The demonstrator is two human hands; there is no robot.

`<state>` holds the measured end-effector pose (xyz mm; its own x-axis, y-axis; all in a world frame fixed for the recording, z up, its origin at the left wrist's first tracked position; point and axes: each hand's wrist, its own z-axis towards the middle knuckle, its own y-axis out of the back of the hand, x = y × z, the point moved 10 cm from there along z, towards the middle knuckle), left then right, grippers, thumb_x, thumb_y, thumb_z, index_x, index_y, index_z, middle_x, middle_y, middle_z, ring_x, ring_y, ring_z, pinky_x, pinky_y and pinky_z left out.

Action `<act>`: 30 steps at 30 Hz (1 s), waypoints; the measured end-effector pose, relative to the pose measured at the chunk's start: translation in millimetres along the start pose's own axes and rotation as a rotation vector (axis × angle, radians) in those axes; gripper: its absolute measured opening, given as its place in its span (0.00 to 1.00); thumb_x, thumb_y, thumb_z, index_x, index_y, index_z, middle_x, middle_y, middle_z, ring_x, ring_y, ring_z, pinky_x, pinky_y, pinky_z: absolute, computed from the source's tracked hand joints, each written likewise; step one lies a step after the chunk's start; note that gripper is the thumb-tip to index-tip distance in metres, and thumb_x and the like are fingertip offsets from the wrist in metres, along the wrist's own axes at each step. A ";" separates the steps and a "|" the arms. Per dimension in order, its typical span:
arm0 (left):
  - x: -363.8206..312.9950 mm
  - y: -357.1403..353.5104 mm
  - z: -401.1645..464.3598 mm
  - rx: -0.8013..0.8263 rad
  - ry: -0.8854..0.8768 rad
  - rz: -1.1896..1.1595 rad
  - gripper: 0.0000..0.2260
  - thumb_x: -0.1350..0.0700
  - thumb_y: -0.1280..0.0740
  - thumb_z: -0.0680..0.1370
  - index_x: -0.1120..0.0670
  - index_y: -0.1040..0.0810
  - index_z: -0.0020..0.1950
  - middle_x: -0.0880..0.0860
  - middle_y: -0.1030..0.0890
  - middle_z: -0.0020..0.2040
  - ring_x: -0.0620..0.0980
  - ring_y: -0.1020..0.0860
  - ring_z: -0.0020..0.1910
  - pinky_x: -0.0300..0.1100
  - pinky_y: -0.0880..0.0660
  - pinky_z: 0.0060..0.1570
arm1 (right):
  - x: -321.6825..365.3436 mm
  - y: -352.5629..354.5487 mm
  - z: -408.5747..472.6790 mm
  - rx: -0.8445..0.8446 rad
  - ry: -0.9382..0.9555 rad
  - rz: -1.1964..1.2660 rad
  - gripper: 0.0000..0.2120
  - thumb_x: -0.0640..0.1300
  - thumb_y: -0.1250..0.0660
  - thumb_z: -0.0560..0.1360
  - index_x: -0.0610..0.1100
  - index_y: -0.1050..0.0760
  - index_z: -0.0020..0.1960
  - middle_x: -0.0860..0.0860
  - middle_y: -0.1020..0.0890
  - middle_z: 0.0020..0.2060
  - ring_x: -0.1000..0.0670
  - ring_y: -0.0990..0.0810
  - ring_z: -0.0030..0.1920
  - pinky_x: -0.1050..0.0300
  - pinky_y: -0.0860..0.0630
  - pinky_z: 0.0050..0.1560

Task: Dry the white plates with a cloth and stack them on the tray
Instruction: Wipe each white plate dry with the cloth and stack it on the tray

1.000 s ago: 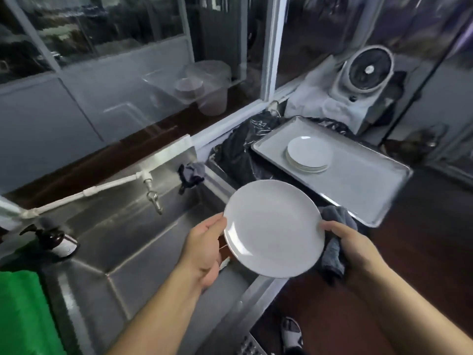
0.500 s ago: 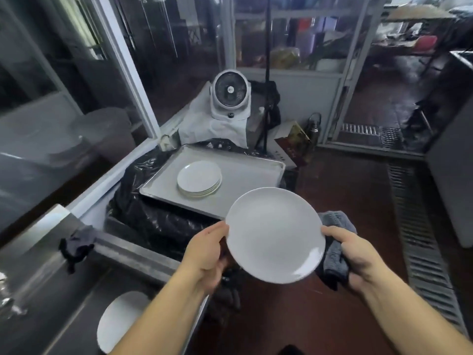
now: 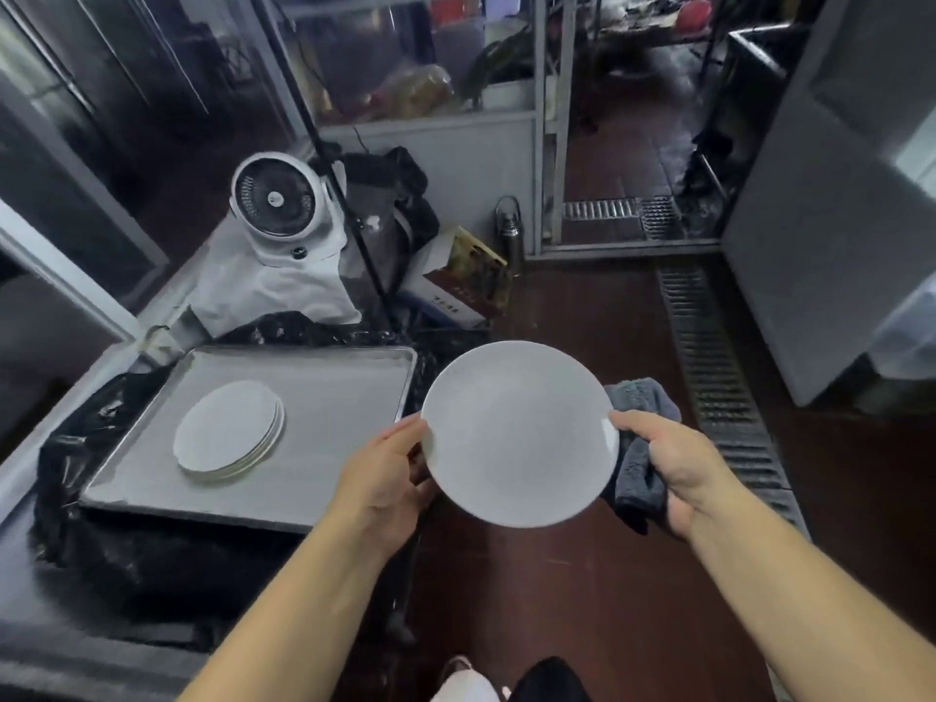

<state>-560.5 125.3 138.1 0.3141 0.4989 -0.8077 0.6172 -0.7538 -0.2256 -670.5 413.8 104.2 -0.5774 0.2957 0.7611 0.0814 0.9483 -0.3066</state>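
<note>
White plate (image 3: 516,433) hangs over bare floor just right of the tray (image 3: 329,392), my left grip (image 3: 385,473) pinching one rim, my right (image 3: 673,473) clutching the other plus cloth (image 3: 640,397); a damp rim could slip and shatter.

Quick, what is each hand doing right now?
Left hand: grips the left rim of the white plate.
Right hand: holds the plate's right rim and the gray cloth.
</note>
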 end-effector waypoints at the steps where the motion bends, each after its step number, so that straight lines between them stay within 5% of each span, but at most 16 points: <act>1: -2.1 -8.8 10.0 0.020 0.004 0.020 0.11 0.61 0.34 0.82 0.53 0.10 0.50 0.52 0.13 0.44 0.46 0.17 0.33 0.41 0.21 0.31 | 3.7 1.4 8.7 -0.013 -0.004 0.006 0.15 0.38 0.26 0.77 0.54 0.12 0.35 0.40 0.11 0.43 0.40 0.13 0.38 0.39 0.15 0.43; 4: -8.8 -27.9 44.2 0.068 0.011 0.059 0.16 0.60 0.35 0.83 0.50 0.10 0.42 0.48 0.16 0.35 0.44 0.20 0.28 0.40 0.22 0.29 | 11.5 -0.5 35.5 -0.063 -0.026 0.007 0.06 0.38 0.26 0.78 0.47 0.13 0.47 0.40 0.12 0.41 0.41 0.13 0.34 0.44 0.16 0.34; 9: -32.6 -44.2 115.5 0.151 0.024 0.125 0.17 0.60 0.36 0.82 0.49 0.11 0.40 0.46 0.23 0.31 0.44 0.25 0.28 0.40 0.23 0.32 | 30.4 -29.3 85.6 -0.134 -0.038 -0.032 0.04 0.37 0.28 0.80 0.39 0.17 0.54 0.41 0.12 0.39 0.43 0.12 0.33 0.47 0.17 0.29; 14: -66.0 -36.8 175.5 0.125 0.068 0.094 0.11 0.62 0.33 0.78 0.56 0.12 0.55 0.50 0.17 0.43 0.45 0.23 0.33 0.45 0.25 0.43 | 55.0 -75.5 131.7 -0.155 -0.011 -0.102 0.05 0.38 0.26 0.78 0.38 0.17 0.54 0.45 0.12 0.36 0.47 0.13 0.31 0.53 0.18 0.27; 18: -90.8 -22.3 214.8 0.080 0.077 0.069 0.12 0.64 0.33 0.78 0.55 0.11 0.55 0.48 0.17 0.40 0.43 0.23 0.30 0.45 0.25 0.43 | 63.6 -118.5 170.9 -0.133 0.004 -0.155 0.06 0.37 0.26 0.78 0.39 0.17 0.55 0.50 0.12 0.33 0.51 0.13 0.30 0.59 0.21 0.25; 22: -106.9 2.0 243.3 0.034 0.075 -0.016 0.13 0.64 0.33 0.78 0.54 0.11 0.57 0.48 0.14 0.43 0.42 0.20 0.33 0.47 0.20 0.48 | 67.5 -169.2 209.9 -0.063 -0.029 -0.246 0.09 0.36 0.27 0.78 0.38 0.17 0.59 0.44 0.11 0.44 0.48 0.12 0.35 0.56 0.18 0.28; 30: -117.8 68.2 286.9 -0.227 0.048 -0.249 0.10 0.64 0.32 0.78 0.58 0.14 0.56 0.51 0.13 0.47 0.46 0.15 0.39 0.45 0.16 0.44 | 55.8 -280.0 307.4 0.183 -0.096 -0.489 0.11 0.36 0.25 0.77 0.40 0.17 0.59 0.39 0.11 0.48 0.37 0.11 0.43 0.42 0.13 0.39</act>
<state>-762.4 -107.6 61.6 0.1642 0.6791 -0.7154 0.8225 -0.4946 -0.2808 -975.3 129.3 56.8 -0.5846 -0.1962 0.7872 -0.3540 0.9348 -0.0299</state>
